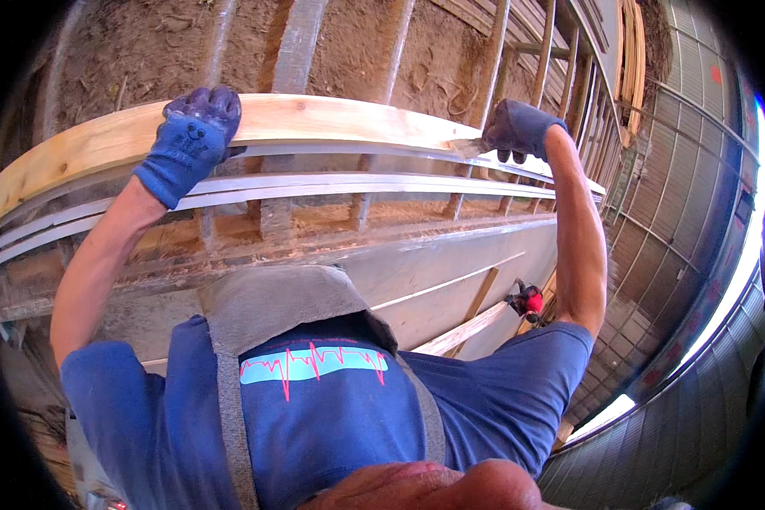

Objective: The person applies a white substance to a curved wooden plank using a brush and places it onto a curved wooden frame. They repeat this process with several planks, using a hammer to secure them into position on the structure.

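A long pale wooden board [331,119] lies across the space before me, over the bars of a rack. My left hand [193,140], in a blue work glove with dark palm and fingers, is closed over the board left of its middle. My right hand [520,132], gloved alike, is closed at the board's right end, its fingers curled and partly hidden. A small brownish patch beside those fingers is too blurred to tell apart from the board's end. Two narrow white rails [314,184] run along the near side of the board.
Metal bars [297,47] cross above brown, sawdust-like debris [157,42]. Nearer me is a long grey panel [437,263]. More boards [631,59] are stacked at far right, beside a gridded wall [667,161]. Another person in red [533,300] stands in the distance to the right.
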The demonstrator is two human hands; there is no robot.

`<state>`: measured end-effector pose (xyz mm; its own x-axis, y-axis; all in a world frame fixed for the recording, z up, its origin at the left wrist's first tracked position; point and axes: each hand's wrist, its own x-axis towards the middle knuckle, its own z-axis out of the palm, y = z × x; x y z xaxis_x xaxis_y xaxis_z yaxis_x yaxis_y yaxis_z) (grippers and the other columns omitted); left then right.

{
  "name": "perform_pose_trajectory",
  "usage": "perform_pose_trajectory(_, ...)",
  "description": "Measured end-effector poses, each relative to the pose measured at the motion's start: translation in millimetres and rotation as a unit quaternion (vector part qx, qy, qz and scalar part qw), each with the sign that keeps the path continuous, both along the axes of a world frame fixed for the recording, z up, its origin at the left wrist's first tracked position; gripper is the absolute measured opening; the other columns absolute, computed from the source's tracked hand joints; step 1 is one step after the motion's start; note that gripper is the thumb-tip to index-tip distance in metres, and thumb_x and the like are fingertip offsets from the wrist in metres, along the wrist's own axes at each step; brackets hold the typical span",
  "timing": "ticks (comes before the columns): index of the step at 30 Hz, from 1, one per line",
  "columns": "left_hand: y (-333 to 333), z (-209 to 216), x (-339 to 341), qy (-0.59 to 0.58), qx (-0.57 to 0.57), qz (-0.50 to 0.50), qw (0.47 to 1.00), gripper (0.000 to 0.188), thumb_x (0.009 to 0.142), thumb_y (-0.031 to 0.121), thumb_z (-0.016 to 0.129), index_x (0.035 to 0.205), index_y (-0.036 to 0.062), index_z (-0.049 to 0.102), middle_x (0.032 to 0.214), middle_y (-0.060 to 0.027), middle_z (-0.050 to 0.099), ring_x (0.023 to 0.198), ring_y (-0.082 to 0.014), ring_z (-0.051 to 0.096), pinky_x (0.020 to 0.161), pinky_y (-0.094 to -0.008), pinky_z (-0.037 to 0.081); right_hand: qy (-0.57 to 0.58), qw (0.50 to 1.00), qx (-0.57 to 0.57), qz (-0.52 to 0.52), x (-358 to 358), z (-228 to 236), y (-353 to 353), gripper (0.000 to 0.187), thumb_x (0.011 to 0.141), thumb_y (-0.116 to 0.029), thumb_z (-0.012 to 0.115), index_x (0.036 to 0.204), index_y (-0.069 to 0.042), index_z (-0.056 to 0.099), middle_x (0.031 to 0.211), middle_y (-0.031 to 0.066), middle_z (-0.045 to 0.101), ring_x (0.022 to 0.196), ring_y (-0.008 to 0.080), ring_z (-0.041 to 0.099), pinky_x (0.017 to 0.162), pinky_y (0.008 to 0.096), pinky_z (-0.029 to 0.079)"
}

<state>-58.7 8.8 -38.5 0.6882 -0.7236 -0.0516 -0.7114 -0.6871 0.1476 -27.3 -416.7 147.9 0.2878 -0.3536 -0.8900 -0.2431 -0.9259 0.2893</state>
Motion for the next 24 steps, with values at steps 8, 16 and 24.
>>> perform_pose_trajectory(8,2.3,5.4,4.5,0.011,-0.007,-0.021,1.000,0.070,0.070,0.049,0.074,0.119,0.0023,0.057,0.108,-0.0114,0.056,0.100,-0.0284,0.056,0.078,-0.0472,0.046,-0.090,0.978,0.186,-0.040,-16.6,54.2,64.6,0.027,0.089,-0.022,0.065,0.102,0.001,0.071,0.074,0.0071,0.071,0.052,0.0082,0.062,0.042,0.0232,0.047)
perform_pose_trajectory(16,2.5,15.0,38.0,0.078,-0.075,-0.065,0.992,0.037,0.077,0.036,0.072,0.095,0.0050,0.062,0.091,-0.0163,0.062,0.086,-0.0354,0.063,0.071,-0.0457,0.050,-0.377,0.816,0.284,-0.335,-165.5,81.9,-27.7,0.037,0.092,-0.029,0.062,0.114,0.001,0.065,0.078,0.0101,0.071,0.052,0.0107,0.058,0.047,0.0229,0.042)
perform_pose_trajectory(24,-21.1,48.6,75.3,0.138,-0.031,-0.083,0.987,0.030,0.084,0.036,0.068,0.088,0.0060,0.067,0.081,-0.0201,0.066,0.078,-0.0387,0.066,0.069,-0.0462,0.050,-0.564,0.505,0.320,-0.570,-357.1,-60.8,-65.9,0.022,0.096,-0.030,0.061,0.104,-0.009,0.064,0.076,0.0002,0.062,0.059,0.0076,0.055,0.048,0.0203,0.041)
